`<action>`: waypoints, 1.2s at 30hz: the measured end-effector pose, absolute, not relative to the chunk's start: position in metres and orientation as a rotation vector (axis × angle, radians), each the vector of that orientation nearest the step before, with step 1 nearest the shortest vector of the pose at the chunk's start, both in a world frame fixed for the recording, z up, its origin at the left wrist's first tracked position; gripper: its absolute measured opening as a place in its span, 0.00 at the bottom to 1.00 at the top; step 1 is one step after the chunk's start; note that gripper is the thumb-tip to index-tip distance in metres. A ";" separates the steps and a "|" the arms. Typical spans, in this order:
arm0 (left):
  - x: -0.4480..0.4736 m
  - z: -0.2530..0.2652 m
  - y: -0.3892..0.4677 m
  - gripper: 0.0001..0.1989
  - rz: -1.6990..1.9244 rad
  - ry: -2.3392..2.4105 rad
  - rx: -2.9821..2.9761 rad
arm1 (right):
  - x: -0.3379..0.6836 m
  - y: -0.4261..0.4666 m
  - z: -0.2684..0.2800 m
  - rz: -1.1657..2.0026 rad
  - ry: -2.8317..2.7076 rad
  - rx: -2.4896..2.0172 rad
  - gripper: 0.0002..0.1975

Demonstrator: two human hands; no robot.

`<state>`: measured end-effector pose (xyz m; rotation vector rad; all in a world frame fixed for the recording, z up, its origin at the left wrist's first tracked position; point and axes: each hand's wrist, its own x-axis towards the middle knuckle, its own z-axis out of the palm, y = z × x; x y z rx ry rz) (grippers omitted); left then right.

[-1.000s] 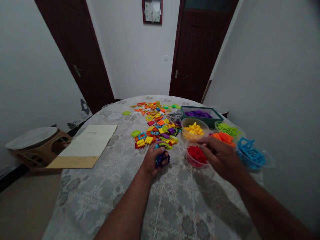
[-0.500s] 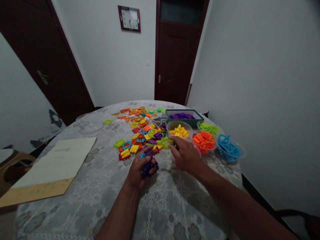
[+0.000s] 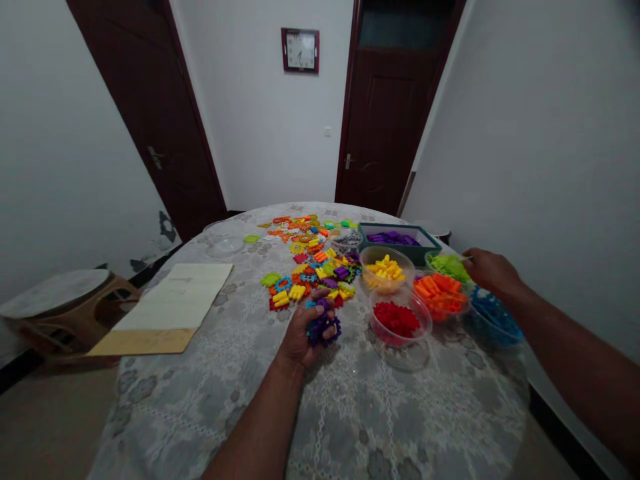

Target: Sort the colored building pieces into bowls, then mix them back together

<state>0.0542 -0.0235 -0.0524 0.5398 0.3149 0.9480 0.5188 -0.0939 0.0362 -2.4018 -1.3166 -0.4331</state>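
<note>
My left hand is closed around several purple and blue plastic building pieces, low over the table in front of the pile. Out to the right, my right hand is at the edge of a clear bowl of yellow-green pieces. Its thumb and fingers are pinched together beside the green heap, and whatever lies between them is too small or hidden to make out. Below my right wrist is a bowl of blue pieces, partly covered by the forearm. A mixed pile of coloured pieces lies beyond my left hand.
Clear bowls hold red pieces, orange pieces, yellow pieces and grey pieces. Behind them stands a dark green box with purple pieces. A paper pad lies at the left, near a stool.
My right hand has moved right, from a yellow-green piece at the pile to the green bowl, uncovering the red bowl. My left hand keeps its pieces. The view has turned left.
</note>
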 end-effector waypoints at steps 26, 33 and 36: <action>0.050 -0.053 -0.019 0.25 0.926 0.268 0.356 | 0.191 -0.121 -0.007 0.462 -1.791 -1.469 0.07; 0.057 -0.055 -0.021 0.21 0.868 0.481 0.367 | 0.228 -0.110 0.024 0.970 -1.713 -1.518 0.05; 0.057 -0.052 -0.022 0.21 0.859 0.522 0.333 | 0.263 -0.087 0.036 1.041 -1.660 -1.607 0.05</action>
